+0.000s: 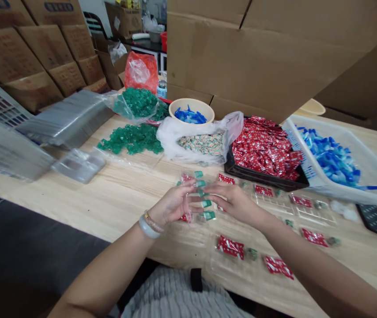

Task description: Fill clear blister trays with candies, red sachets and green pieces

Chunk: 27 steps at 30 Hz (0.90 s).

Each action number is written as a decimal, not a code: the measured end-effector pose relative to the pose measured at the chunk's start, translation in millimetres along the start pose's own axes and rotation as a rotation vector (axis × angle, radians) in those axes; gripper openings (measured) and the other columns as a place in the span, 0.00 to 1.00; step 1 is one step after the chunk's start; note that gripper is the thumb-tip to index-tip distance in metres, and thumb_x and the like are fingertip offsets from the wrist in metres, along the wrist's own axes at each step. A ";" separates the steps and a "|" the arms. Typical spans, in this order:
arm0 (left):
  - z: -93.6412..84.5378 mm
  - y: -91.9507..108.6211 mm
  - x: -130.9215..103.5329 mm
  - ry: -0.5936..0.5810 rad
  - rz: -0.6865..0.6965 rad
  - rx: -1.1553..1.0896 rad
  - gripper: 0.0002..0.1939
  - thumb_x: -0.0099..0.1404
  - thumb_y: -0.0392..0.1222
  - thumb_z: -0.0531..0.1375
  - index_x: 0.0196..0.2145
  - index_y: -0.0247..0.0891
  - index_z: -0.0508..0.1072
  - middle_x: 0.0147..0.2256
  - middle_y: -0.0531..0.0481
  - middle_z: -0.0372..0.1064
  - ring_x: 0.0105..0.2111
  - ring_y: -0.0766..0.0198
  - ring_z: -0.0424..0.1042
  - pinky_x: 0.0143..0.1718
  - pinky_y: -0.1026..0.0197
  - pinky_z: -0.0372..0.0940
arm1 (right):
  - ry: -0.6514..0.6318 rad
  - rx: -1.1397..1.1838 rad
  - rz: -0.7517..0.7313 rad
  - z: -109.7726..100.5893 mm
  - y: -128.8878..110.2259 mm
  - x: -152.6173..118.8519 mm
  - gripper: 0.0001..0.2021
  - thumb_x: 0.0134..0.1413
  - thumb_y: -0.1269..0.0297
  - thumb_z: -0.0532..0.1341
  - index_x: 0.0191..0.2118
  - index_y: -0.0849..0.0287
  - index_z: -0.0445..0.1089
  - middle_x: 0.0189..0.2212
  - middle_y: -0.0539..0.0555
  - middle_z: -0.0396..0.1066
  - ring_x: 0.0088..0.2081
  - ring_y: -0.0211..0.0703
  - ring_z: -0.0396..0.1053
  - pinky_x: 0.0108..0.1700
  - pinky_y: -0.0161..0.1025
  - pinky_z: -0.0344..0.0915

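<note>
My left hand (174, 204) reaches in over the table with fingers stretched to the right, and small green translucent plastic pieces (206, 203) line up at its fingertips. Blur hides how each piece is gripped. Coming from the other side, my right hand (235, 201) points its extended fingers at the same green pieces, touching or nearly touching them. Under and around both hands lie clear plastic trays (216, 265). Several hold a red printed packet (231, 247) and a small wrapped block (252, 253). More red packets show partly behind my fingers.
Behind are loose green pieces (132, 139), a bag of small blocks (205, 143), a bowl (191, 106) of blue pieces, a black tray (264, 176) of red packets and a white basket (367, 194). Stacked clear trays (65, 115) stand left; a phone-like black object (375, 221) lies right.
</note>
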State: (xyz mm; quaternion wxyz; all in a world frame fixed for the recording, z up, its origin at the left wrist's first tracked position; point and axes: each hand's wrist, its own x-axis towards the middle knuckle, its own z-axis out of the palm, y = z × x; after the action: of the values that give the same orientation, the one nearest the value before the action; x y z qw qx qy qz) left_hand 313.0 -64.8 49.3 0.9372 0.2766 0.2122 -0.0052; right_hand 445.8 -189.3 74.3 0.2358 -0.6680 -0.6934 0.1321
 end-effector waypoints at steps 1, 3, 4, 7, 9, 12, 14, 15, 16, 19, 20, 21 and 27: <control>0.5 -1.6 -0.8 0.011 0.028 -0.010 0.13 0.56 0.33 0.56 0.41 0.38 0.67 0.39 0.47 0.67 0.34 0.63 0.68 0.36 0.55 0.65 | -0.017 -0.049 0.025 2.1 -6.8 -1.5 0.15 0.55 0.59 0.52 0.45 0.61 0.66 0.41 0.59 0.68 0.44 0.44 0.65 0.46 0.44 0.62; 3.0 -5.3 -3.2 0.026 0.086 -0.035 0.11 0.57 0.37 0.56 0.40 0.39 0.68 0.39 0.48 0.66 0.33 0.64 0.67 0.35 0.58 0.65 | -0.046 -0.182 0.088 10.4 -22.3 -5.2 0.29 0.46 0.50 0.59 0.51 0.64 0.61 0.49 0.64 0.62 0.49 0.54 0.61 0.49 0.52 0.59; 4.7 -7.1 -5.3 0.024 0.110 -0.047 0.10 0.58 0.39 0.57 0.39 0.39 0.68 0.39 0.48 0.66 0.33 0.65 0.67 0.35 0.60 0.65 | -0.050 -0.244 0.119 15.8 -29.4 -7.1 0.34 0.41 0.48 0.61 0.53 0.65 0.59 0.53 0.66 0.58 0.51 0.58 0.58 0.49 0.56 0.57; 7.4 -8.6 -17.1 -0.037 0.152 -0.022 0.14 0.58 0.49 0.55 0.40 0.39 0.67 0.40 0.48 0.65 0.35 0.66 0.66 0.38 0.61 0.63 | 0.017 -0.282 0.195 29.1 -41.1 -13.6 0.27 0.48 0.57 0.59 0.54 0.63 0.59 0.57 0.66 0.50 0.54 0.58 0.54 0.50 0.56 0.56; 3.8 -4.3 -28.0 -0.029 0.166 0.139 0.19 0.58 0.54 0.55 0.42 0.39 0.66 0.42 0.46 0.64 0.39 0.63 0.65 0.40 0.59 0.62 | 0.108 -0.128 0.213 30.8 -39.8 -19.7 0.19 0.54 0.66 0.52 0.52 0.60 0.61 0.57 0.62 0.52 0.55 0.51 0.54 0.53 0.52 0.56; -11.9 6.6 -40.9 0.219 0.325 0.551 0.26 0.52 0.49 0.61 0.47 0.38 0.62 0.44 0.44 0.62 0.44 0.60 0.62 0.43 0.58 0.59 | 0.183 0.340 0.278 27.2 -31.5 -32.7 0.16 0.56 0.65 0.50 0.50 0.55 0.63 0.51 0.56 0.62 0.52 0.43 0.60 0.53 0.47 0.57; -25.7 10.6 -44.6 0.248 0.367 0.745 0.29 0.47 0.43 0.65 0.47 0.37 0.62 0.43 0.45 0.63 0.43 0.60 0.62 0.43 0.59 0.58 | 0.138 0.694 0.378 28.5 -27.7 -42.7 0.15 0.55 0.62 0.53 0.48 0.54 0.65 0.45 0.54 0.68 0.46 0.41 0.65 0.50 0.45 0.60; -32.5 10.2 -45.4 0.174 0.317 0.796 0.27 0.47 0.42 0.65 0.45 0.36 0.64 0.41 0.46 0.64 0.42 0.61 0.63 0.42 0.60 0.59 | 0.102 0.855 0.429 31.7 -27.1 -47.6 0.14 0.53 0.62 0.55 0.46 0.55 0.66 0.44 0.54 0.68 0.43 0.41 0.67 0.47 0.45 0.62; -38.9 7.9 -45.7 0.071 0.234 0.820 0.22 0.48 0.42 0.64 0.42 0.34 0.67 0.38 0.46 0.66 0.38 0.62 0.65 0.40 0.60 0.59 | 0.076 0.994 0.474 36.6 -27.4 -52.3 0.14 0.51 0.62 0.56 0.45 0.55 0.67 0.44 0.54 0.69 0.42 0.41 0.68 0.45 0.44 0.63; -54.8 -7.7 -46.2 -0.084 0.058 0.809 0.13 0.52 0.43 0.61 0.34 0.31 0.71 0.29 0.48 0.68 0.30 0.65 0.66 0.34 0.63 0.59 | 0.054 1.264 0.578 57.0 -30.2 -64.8 0.14 0.48 0.63 0.59 0.42 0.57 0.69 0.46 0.56 0.67 0.44 0.43 0.67 0.43 0.42 0.64; -59.1 -14.2 -46.5 -0.069 0.046 0.791 0.13 0.52 0.43 0.61 0.33 0.31 0.71 0.28 0.48 0.68 0.29 0.65 0.65 0.33 0.63 0.59 | 0.054 1.318 0.604 64.0 -31.0 -68.2 0.14 0.48 0.63 0.59 0.43 0.57 0.69 0.46 0.57 0.67 0.44 0.43 0.67 0.43 0.42 0.64; -62.9 -20.4 -46.8 -0.045 0.041 0.772 0.14 0.52 0.43 0.61 0.34 0.31 0.71 0.29 0.48 0.69 0.29 0.66 0.65 0.33 0.64 0.59 | 0.053 1.358 0.625 70.3 -31.5 -71.1 0.14 0.47 0.64 0.59 0.43 0.57 0.69 0.46 0.57 0.67 0.44 0.43 0.67 0.43 0.42 0.64; -68.9 -36.2 -46.8 0.002 -0.004 0.705 0.16 0.50 0.44 0.62 0.36 0.31 0.71 0.30 0.47 0.69 0.28 0.66 0.65 0.31 0.65 0.57 | 0.068 1.377 0.685 86.7 -30.8 -76.7 0.17 0.48 0.64 0.57 0.46 0.58 0.66 0.46 0.57 0.66 0.45 0.43 0.66 0.45 0.43 0.63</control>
State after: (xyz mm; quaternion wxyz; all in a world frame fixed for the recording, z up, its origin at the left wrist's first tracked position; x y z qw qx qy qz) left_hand 238.6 -64.6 -2.8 0.7840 0.5826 0.1988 -0.0797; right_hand 375.3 -255.9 4.2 0.5656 -0.5516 -0.2018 0.5788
